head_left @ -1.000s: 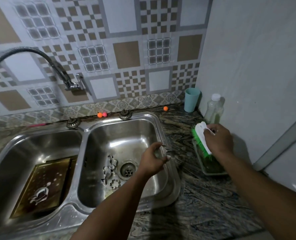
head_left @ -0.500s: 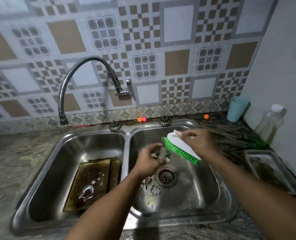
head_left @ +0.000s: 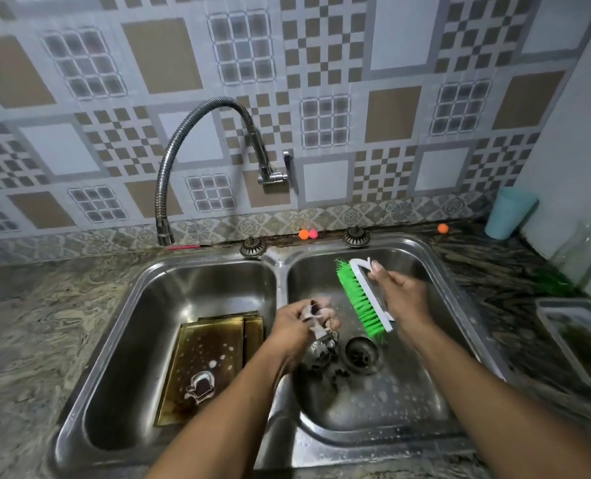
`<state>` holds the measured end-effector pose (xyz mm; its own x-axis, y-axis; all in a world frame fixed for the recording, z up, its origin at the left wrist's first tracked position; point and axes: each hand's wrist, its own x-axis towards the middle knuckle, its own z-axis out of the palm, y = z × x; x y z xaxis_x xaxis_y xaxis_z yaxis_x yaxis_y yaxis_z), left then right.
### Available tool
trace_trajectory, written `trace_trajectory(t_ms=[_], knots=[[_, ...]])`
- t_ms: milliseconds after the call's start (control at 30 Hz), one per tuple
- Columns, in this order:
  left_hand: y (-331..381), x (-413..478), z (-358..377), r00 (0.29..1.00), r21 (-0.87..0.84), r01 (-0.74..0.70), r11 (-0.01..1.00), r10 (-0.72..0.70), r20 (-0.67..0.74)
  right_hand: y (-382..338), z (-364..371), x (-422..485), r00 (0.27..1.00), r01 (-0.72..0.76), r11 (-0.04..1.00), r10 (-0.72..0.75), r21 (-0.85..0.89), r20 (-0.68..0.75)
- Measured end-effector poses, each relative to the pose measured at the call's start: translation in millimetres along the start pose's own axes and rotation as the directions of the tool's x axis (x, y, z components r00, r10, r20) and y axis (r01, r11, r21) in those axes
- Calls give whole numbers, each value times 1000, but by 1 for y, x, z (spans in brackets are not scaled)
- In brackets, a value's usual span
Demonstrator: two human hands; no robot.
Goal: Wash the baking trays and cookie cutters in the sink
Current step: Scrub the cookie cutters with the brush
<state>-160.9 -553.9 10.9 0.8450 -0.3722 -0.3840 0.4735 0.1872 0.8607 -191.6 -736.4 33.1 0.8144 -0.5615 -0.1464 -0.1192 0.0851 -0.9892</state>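
Left basin [head_left: 142, 340] open above trays [head_left: 207, 361]; faucet [head_left: 197, 133] overhangs.

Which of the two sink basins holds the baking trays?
The left basin: the brown baking trays lie flat on its bottom. The right basin holds cookie cutters beside its drain.

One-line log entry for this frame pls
left hand: holds cookie cutter over right basin | right hand: grips green brush, apart from cutter | baking trays: left basin, sudsy | more cutters: by drain
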Motion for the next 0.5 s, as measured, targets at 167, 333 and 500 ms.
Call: trace_trajectory(t_ms=[167, 333, 500], knots=[[-16, 13, 20, 987, 41, 43, 998, -36, -158, 9, 32, 2, 1000, 22, 994, -22, -103, 6], [-27, 27, 19, 975, 262, 165, 951, -118, -186, 43, 8, 2, 993, -68, 976, 46, -205, -109], [-29, 29, 22, 957, 168, 272, 947, -249, -145, 49, -9, 7, 985, -80, 973, 43, -217, -169]])
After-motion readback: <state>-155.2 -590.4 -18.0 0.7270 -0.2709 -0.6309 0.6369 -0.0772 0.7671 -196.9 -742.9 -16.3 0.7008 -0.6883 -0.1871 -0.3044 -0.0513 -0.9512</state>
